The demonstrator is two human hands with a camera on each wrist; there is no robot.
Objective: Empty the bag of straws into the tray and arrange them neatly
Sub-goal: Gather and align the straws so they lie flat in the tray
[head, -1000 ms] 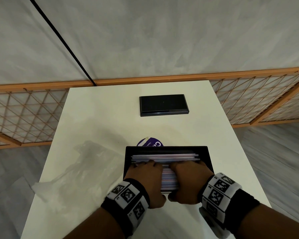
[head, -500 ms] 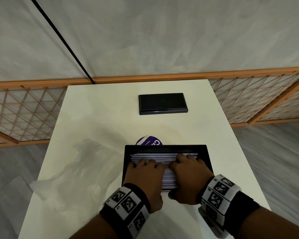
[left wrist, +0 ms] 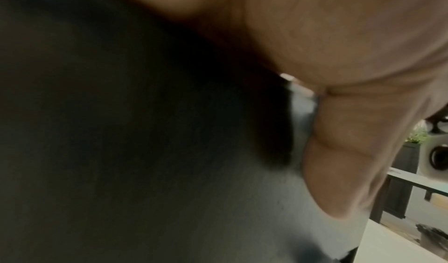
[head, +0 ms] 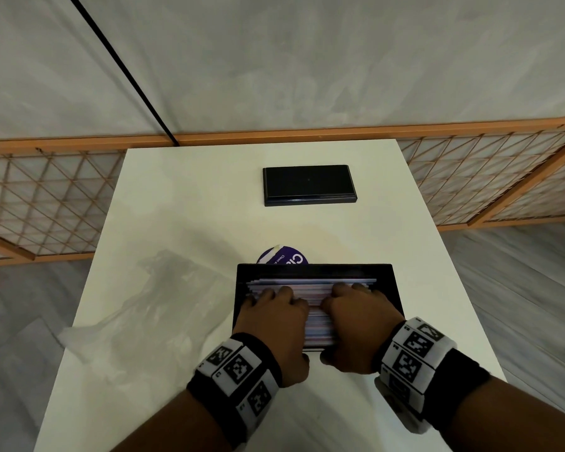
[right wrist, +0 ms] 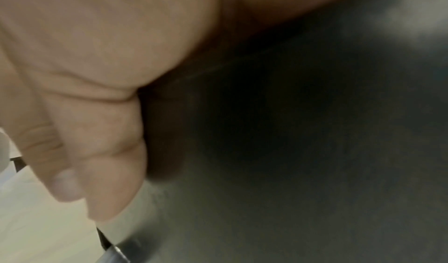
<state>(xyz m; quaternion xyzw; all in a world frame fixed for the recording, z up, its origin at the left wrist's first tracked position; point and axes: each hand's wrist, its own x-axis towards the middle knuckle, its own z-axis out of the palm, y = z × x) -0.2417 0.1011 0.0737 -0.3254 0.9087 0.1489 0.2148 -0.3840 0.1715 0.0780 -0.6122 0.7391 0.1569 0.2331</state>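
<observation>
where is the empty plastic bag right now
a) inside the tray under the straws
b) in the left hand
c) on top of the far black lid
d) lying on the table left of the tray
d: the clear bag lies crumpled on the table left of the tray, while the left hand and right hand both rest on the straws.

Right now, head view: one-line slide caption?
Both hands, left hand and right hand, press straws flat in the black tray.
</observation>
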